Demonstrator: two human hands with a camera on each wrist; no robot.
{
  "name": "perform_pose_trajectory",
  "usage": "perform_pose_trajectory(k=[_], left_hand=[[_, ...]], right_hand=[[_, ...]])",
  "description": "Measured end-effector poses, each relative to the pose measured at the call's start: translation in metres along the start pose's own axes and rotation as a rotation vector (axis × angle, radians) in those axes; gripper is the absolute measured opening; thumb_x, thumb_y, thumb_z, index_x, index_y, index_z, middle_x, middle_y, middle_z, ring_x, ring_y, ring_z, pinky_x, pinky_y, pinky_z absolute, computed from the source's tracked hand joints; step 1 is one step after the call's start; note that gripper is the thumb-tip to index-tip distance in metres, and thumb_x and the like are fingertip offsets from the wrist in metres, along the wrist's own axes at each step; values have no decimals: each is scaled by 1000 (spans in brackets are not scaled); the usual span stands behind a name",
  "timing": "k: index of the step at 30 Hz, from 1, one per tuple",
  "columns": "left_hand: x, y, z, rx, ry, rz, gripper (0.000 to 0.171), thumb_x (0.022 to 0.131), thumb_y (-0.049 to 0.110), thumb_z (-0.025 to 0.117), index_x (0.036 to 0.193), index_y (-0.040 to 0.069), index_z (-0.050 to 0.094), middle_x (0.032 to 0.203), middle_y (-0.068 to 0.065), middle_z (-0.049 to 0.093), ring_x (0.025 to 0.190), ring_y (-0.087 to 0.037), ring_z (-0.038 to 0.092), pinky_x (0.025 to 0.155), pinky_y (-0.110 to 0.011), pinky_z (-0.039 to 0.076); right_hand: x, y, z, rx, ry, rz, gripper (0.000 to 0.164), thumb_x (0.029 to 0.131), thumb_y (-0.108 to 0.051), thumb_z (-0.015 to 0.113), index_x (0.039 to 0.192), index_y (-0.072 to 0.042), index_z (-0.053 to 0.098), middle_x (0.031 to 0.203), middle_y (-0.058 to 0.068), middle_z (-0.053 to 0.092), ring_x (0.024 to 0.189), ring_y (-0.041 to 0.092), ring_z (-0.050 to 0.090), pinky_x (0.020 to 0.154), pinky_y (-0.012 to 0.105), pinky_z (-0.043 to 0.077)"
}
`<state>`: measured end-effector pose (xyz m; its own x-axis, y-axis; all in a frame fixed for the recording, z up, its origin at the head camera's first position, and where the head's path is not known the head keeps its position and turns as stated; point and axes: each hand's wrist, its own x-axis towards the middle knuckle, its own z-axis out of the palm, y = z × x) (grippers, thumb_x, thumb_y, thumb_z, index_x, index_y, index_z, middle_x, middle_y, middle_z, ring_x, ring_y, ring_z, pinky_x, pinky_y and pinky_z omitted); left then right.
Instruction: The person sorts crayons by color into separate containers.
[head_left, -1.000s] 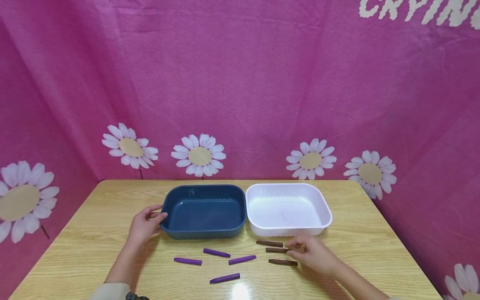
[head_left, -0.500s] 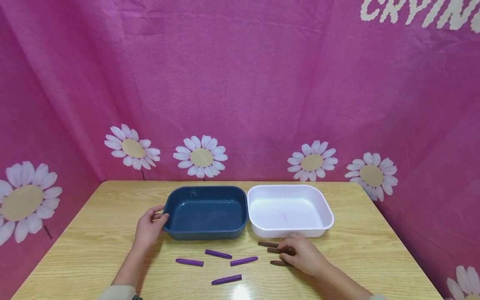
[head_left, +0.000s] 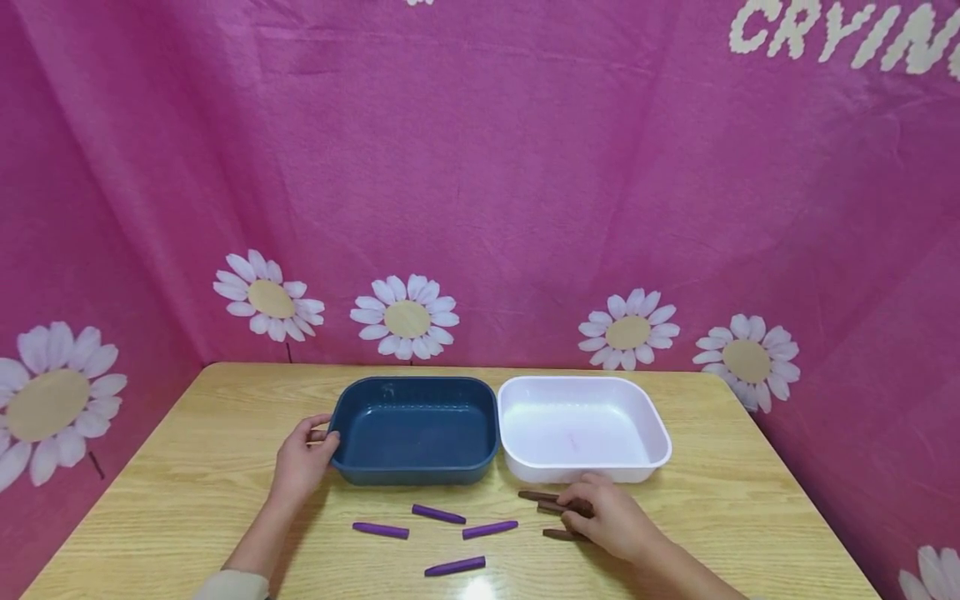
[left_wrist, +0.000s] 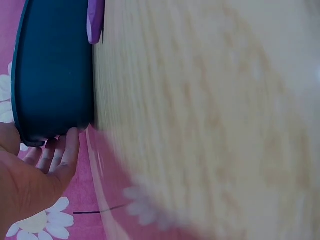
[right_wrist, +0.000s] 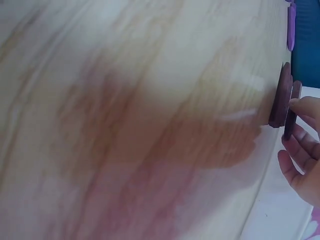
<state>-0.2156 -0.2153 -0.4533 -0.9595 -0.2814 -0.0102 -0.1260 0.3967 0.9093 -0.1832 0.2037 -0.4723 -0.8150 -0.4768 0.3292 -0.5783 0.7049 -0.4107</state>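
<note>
My left hand (head_left: 302,461) holds the left end of a dark blue plastic basin (head_left: 412,477), thumb at the rim. In the left wrist view, its fingers (left_wrist: 70,150) lie against the basin's outer end wall. Between thumb and fingers, my right hand (head_left: 613,517) pinches a dark brown crayon (right_wrist: 290,122), the middle one of three lying in front of the white basin (head_left: 585,473). Another brown crayon (right_wrist: 281,97) lies right beside it in the right wrist view. The nearest brown crayon (head_left: 558,534) is partly covered by the right hand in the head view.
Several purple crayons (head_left: 490,529) lie scattered on the wooden table (head_left: 187,483) in front of the blue basin. Both basins stand side by side, with no crayons in them. A pink cloth (head_left: 480,183) with printed daisies hangs behind and at the sides.
My right hand has moved slightly left over the brown crayons, and its fingers have closed on the middle one. The left hand stays at the blue basin; the head view has shifted slightly.
</note>
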Motion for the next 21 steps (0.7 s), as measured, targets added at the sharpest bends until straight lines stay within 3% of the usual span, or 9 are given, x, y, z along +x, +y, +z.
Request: perform_pose_trajectory(k=[3,8,21], left_hand=[[1,1,1,18,0,4,40,91,12,53,128,-1,48,105,-23,59,77,-15,64,63,-29,56],[1,2,1,38,-1,13,40,90,12,53,128,0,49,105,-24,60,77,-15,64,62,-29,56],[-1,2,-1,76,-13,5,41,91,12,52,129,0,47,106,-22,59,78,-15,63,61,-26,54]], right_hand=[[-2,-2,-5,13,24,-13,13,72,-12,75,83,-17,70,79,-10,55,73,1,45,61,19,40],[-2,-5,-13,26,-9,6,12,75,-11,74,85,-17,69,78,-10,54,73,2,44,61,19,39],[11,-16,-18,27,-10,-76,14,76,-10,73,86,-18,69,78,-10,58,70,2,50,61,17,42]])
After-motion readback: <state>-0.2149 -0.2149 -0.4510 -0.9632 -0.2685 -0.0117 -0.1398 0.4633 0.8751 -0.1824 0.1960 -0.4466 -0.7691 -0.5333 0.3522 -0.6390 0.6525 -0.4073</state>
